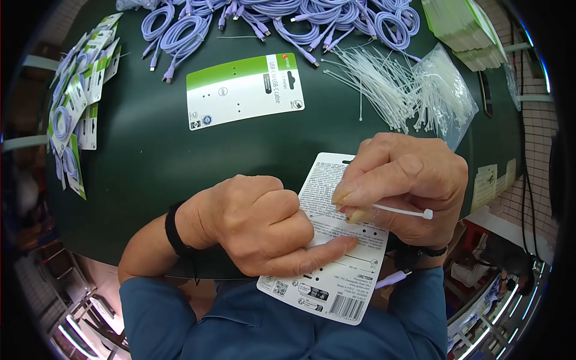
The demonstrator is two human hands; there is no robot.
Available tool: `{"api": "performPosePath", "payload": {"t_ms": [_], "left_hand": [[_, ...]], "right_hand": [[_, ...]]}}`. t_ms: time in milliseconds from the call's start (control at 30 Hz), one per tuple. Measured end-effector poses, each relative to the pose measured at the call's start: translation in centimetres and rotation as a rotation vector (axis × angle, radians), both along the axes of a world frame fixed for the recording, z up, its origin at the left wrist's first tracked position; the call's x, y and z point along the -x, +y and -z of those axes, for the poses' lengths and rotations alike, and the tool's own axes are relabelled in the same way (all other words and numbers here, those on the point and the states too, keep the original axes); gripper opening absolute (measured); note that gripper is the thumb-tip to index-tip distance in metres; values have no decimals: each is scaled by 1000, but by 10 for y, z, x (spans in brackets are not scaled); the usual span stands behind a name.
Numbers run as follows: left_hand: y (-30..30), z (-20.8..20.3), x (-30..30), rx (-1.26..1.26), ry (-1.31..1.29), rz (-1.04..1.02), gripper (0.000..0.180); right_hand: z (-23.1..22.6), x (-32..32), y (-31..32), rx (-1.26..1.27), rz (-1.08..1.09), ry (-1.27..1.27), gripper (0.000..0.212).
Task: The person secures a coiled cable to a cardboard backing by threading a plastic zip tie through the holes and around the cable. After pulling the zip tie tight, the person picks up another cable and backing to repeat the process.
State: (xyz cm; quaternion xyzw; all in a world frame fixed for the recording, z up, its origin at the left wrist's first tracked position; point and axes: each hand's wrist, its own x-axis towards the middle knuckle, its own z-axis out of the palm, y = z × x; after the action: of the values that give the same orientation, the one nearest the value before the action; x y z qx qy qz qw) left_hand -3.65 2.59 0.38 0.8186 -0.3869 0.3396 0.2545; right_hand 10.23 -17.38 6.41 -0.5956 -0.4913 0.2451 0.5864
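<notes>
My left hand [264, 231] is curled closed at the left edge of a white printed backing card [321, 180], one finger lying across its face. The card is tilted, its back side up, over the table's near edge and my lap. Above the card, my right hand [411, 180] pinches a white cable tie [402, 211] between thumb and fingers; its square head sticks out to the right. The tie's other end is hard to make out near my left fingers. From behind the card pokes a lilac cable plug [393, 279]; the rest of that cable is hidden.
A green-and-white card [222, 90] lies flat ahead. Coiled lilac cables [186, 36] line the far edge. Loose cable ties [375, 84] spill beside a clear bag [447, 90]. Carded cables [78, 96] are piled at left; a card stack [465, 27] stands far right.
</notes>
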Motion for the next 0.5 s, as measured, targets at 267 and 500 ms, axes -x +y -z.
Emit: {"api": "performPosePath", "payload": {"t_ms": [267,500], "left_hand": [[0,-1,-1,5,-1,-1,46],[0,0,0,16,20,0,47]], "right_hand": [[4,1,3,7,-13,-63,26],[8,2,5,0,16,-58,23]]}}
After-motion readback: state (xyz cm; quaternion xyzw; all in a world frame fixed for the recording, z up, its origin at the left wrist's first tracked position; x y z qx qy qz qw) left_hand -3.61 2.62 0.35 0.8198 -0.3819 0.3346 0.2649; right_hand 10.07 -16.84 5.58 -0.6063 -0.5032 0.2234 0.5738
